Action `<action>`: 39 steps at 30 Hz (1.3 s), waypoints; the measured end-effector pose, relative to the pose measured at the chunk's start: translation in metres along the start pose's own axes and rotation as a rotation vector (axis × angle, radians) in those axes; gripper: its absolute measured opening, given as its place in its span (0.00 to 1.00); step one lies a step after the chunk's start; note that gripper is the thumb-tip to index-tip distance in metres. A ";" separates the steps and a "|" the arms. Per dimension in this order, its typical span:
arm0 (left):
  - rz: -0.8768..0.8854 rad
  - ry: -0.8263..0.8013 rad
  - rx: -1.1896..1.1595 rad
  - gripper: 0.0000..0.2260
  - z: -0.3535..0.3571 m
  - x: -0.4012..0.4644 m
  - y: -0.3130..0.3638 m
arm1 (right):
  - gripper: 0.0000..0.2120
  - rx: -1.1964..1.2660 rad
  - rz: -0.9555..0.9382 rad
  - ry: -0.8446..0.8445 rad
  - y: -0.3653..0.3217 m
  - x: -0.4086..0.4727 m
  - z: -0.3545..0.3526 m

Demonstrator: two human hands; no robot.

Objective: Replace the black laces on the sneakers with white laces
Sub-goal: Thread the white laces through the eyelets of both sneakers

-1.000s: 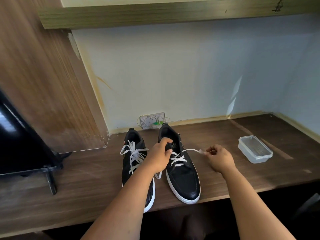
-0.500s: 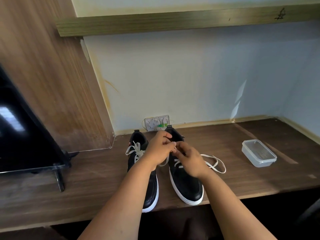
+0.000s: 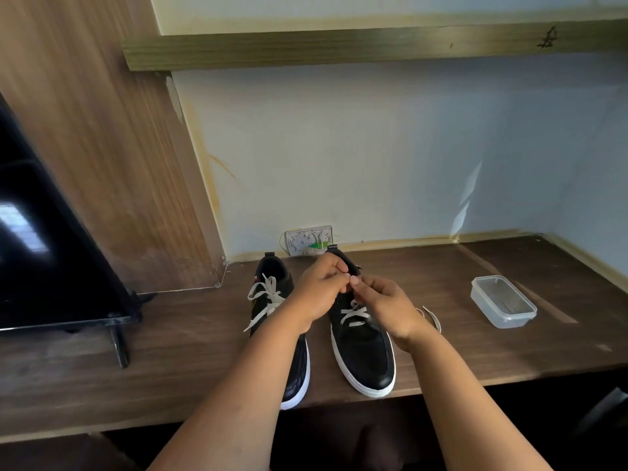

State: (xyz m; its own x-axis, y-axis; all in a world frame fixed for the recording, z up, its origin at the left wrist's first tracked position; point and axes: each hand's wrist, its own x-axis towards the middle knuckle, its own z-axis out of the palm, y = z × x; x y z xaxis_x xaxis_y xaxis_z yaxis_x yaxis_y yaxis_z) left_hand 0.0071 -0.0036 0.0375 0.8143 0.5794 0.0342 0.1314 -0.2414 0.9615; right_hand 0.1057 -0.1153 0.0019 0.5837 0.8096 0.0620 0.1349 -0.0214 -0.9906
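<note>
Two black sneakers with white soles stand side by side on the wooden desk (image 3: pixel 441 355). The left sneaker (image 3: pixel 272 300) carries a white lace (image 3: pixel 266 295) crossed over its tongue, loose ends hanging. The right sneaker (image 3: pixel 365 355) has a white lace (image 3: pixel 355 314) threaded through its lower eyelets. My left hand (image 3: pixel 319 294) and my right hand (image 3: pixel 387 307) meet over the right sneaker's upper eyelets, fingers curled and pinching the lace there. A free end of that lace (image 3: pixel 433 317) lies on the desk to the right of my right hand.
A clear lidded plastic container (image 3: pixel 503 300) sits on the desk to the right. A black screen on a stand (image 3: pixel 51 266) fills the left. A wall socket plate (image 3: pixel 307 240) is behind the sneakers. A wooden panel and a shelf stand above.
My right hand came in from the right, where it held the lace end stretched out, to meet my left hand over the right sneaker. The lace end now lies slack on the desk.
</note>
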 end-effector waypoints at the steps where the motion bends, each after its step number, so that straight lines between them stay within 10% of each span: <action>1: 0.002 0.013 -0.003 0.05 -0.001 0.000 0.000 | 0.14 -0.083 -0.017 0.049 0.001 0.000 -0.003; 8: 0.000 0.080 0.059 0.06 -0.025 0.002 -0.008 | 0.14 -0.236 0.167 0.576 0.016 -0.003 -0.058; 12: 0.010 0.022 0.084 0.06 -0.016 0.002 -0.011 | 0.24 -0.798 0.181 0.292 0.014 -0.004 -0.052; 16: 0.053 -0.072 0.101 0.05 0.004 0.002 -0.008 | 0.13 -0.483 -0.130 -0.030 -0.011 -0.006 -0.015; 26: 0.040 -0.027 0.249 0.09 -0.015 0.006 -0.017 | 0.15 -0.823 0.035 0.216 0.015 0.001 -0.049; 34: 0.181 0.149 0.432 0.25 0.010 0.009 -0.022 | 0.15 0.092 0.081 0.056 0.006 -0.001 -0.007; 39: -0.086 0.287 0.343 0.12 -0.003 0.013 -0.033 | 0.09 0.043 0.090 0.279 0.020 0.005 -0.018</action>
State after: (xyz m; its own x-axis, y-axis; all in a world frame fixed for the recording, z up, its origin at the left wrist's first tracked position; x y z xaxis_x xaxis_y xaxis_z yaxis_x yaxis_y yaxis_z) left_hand 0.0118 0.0143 0.0068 0.6091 0.7891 0.0792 0.4103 -0.3990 0.8200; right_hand 0.1259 -0.1222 -0.0154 0.7902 0.6128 -0.0016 0.0420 -0.0568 -0.9975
